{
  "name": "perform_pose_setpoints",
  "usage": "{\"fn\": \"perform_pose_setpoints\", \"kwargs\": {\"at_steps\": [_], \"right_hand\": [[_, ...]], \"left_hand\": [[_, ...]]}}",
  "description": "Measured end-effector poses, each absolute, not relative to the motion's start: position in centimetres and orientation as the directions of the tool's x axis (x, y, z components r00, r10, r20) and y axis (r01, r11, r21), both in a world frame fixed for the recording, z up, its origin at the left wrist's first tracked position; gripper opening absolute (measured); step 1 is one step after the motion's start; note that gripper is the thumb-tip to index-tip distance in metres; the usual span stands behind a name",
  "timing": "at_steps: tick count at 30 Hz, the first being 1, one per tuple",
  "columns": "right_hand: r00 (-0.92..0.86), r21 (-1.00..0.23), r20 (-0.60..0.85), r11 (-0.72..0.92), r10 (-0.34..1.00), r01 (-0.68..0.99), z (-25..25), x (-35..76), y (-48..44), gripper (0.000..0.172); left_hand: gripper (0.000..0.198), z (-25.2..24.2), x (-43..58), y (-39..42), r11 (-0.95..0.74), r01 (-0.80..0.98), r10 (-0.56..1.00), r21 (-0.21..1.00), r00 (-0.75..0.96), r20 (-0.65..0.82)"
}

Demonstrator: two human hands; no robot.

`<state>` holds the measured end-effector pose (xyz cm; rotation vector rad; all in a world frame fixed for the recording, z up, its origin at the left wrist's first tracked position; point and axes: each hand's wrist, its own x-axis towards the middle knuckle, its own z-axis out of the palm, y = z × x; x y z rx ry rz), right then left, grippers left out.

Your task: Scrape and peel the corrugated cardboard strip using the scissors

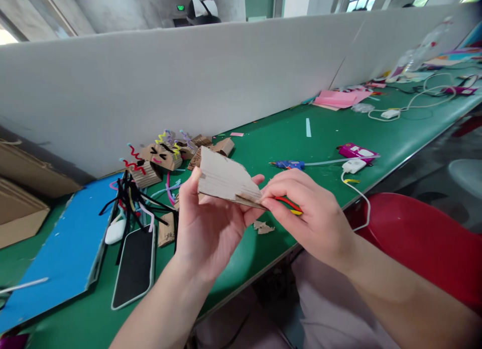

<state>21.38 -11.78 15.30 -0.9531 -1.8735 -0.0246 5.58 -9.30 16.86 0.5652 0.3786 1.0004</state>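
My left hand (214, 228) is closed on a piece of cardboard (226, 176), with the thumb on its left edge and the fingers underneath. The cardboard is tilted above the table, and its lower edge looks rough, with the top layer partly torn. My right hand (305, 208) pinches the cardboard's right corner between thumb and fingers. Beneath this hand shows a red and yellow object (289, 205); whether it is held in the palm or lies behind cannot be told. Torn cardboard scraps (263, 227) lie on the green table (241, 263) below.
A blue glue gun (288, 164) lies beyond my right hand, near a white plug adapter (353, 165). To the left are a phone (134, 266), black pipe cleaners (131, 198), cardboard figures (161, 155) and a blue board (64, 253). A red chair (417, 248) stands at right.
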Motion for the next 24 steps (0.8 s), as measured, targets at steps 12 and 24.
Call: {"fn": "perform_pose_setpoints", "kwargs": {"at_steps": [12,24], "right_hand": [[-0.157,-0.279,0.881,0.757,0.447,0.591,14.4,20.6,-12.0,0.010],[-0.209,-0.403,0.799,0.760,0.564,0.510,12.4,20.8,-14.6,0.015]], "left_hand": [[0.037,16.4,6.7,-10.0,0.444,-0.724,0.870,0.528,0.490,-0.059],[0.028,13.9,6.3,-13.7,0.392,-0.762,0.904,0.515,0.423,-0.063]]}}
